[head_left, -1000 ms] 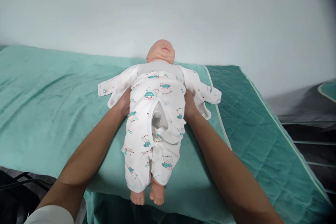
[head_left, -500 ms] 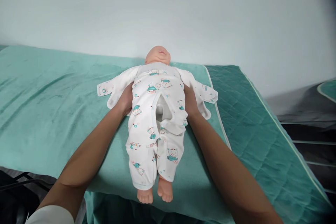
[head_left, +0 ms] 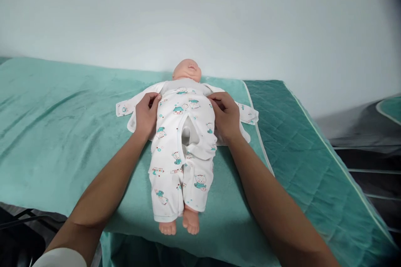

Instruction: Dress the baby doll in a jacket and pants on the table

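Observation:
A baby doll point(head_left: 187, 71) lies on its back, head toward the wall and bare feet toward me. It wears a white baby shirt point(head_left: 147, 91) with sleeves spread to both sides. Over that are white printed baby trousers point(head_left: 175, 133), pulled high on the chest, with an opening at the crotch. My left hand point(head_left: 146, 113) pinches the trousers' upper left edge between thumb and fingers. On the other side my right hand point(head_left: 226, 114) grips the upper right edge in the same way. Its fingertips are partly hidden.
A light green sheet point(head_left: 62, 142) covers the bed under the doll. To the right is a darker quilted green cover point(head_left: 300, 154). A pale wall point(head_left: 200, 16) stands behind. Metal bars point(head_left: 366, 171) show at the far right, and dark objects lie at lower left.
Both hands have come up from beside and partly under the doll's torso to the trousers' upper side edges. The doll's legs and lower body have shifted slightly left.

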Tool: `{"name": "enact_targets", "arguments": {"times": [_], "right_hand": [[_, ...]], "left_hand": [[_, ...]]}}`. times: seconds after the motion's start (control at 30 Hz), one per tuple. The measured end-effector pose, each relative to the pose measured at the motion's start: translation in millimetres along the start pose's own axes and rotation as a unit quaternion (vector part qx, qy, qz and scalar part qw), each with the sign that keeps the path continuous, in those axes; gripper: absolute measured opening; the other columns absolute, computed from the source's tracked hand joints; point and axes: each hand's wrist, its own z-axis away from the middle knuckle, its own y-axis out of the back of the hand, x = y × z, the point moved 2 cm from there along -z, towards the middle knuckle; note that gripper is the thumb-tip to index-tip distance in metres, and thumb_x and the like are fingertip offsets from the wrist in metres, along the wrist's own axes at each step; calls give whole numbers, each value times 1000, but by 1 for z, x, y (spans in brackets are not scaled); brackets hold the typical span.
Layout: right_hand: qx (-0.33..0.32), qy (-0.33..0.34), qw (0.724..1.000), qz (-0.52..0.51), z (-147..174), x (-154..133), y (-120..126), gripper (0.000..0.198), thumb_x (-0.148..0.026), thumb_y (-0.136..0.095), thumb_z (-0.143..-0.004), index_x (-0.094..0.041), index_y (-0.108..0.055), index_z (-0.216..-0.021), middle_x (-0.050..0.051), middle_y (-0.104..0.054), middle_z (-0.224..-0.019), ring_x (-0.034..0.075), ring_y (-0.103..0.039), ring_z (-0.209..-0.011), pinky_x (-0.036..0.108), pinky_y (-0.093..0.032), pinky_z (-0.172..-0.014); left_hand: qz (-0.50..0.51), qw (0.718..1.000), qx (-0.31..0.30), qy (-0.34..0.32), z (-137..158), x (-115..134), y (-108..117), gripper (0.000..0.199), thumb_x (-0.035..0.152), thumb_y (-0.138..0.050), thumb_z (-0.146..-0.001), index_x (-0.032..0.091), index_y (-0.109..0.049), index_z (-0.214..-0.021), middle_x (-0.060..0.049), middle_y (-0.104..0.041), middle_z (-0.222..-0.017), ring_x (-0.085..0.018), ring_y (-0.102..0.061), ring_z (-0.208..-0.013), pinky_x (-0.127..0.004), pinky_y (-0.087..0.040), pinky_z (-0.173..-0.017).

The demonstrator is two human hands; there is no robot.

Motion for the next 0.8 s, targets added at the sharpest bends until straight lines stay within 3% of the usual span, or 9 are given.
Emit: {"name": "enact_targets", "arguments": {"times": [0.13,0.3,0.4,0.53,0.63,0.7,0.8], "right_hand": [[-57,21,997,-52,-13,-3,-7,10,-29,-65,-89,-25,-68,-98,3,-63,-110,18,-60,-103,32,-49,-85],[-148,10,988,-40,-22,-2,-11,23,-43,-69,-88,-24,-61,-100,6,-59,-118,21,-54,-112,35,-45,-90],[-186,26,982,-22,-30,-1,-13,30,-49,-70,-86,-24,-56,-93,7,-56,-120,22,-51,-115,36,-42,-93],[-254,27,967,-13,-41,-1,-19,33,-52,-68,-87,-22,-54,-82,7,-54,-121,23,-49,-118,36,-40,-94],[-264,13,964,-25,-49,-1,-22,35,-50,-62,-91,-21,-52,-75,5,-56,-113,20,-52,-109,33,-40,-90],[-251,-9,968,-14,-55,1,-24,35,-48,-60,-92,-20,-50,-73,2,-56,-97,17,-53,-92,31,-39,-82],[-210,-59,975,29,-65,7,-28,34,-45,-59,-91,-21,-47,-71,-3,-45,-72,14,-43,-71,29,-34,-68]], "left_hand": [[-32,988,-87,-127,-12,7,-2,15,32,-58,-94,23,-70,-97,-4,-70,-106,-19,-61,-105,-35,-46,-98],[-23,971,-147,-187,-26,10,-5,14,37,-65,-91,23,-64,-94,-5,-68,-118,-21,-56,-119,-40,-40,-108],[-12,966,-187,-178,-28,14,-8,17,38,-66,-90,22,-61,-89,-7,-64,-129,-22,-53,-127,-39,-41,-108],[23,965,-225,-132,-31,15,-11,19,37,-60,-94,20,-55,-86,-8,-65,-127,-19,-60,-111,-32,-46,-91],[16,967,-227,-114,-41,12,-16,20,37,-56,-95,20,-52,-87,-5,-69,-111,-17,-62,-96,-30,-45,-83],[-20,970,-218,-104,-51,10,-22,18,36,-55,-95,20,-51,-86,-2,-68,-93,-15,-59,-82,-29,-42,-75],[-94,973,-194,-89,-68,8,-30,15,27,-56,-92,20,-49,-80,2,-59,-75,-13,-51,-69,-28,-35,-67]]}}
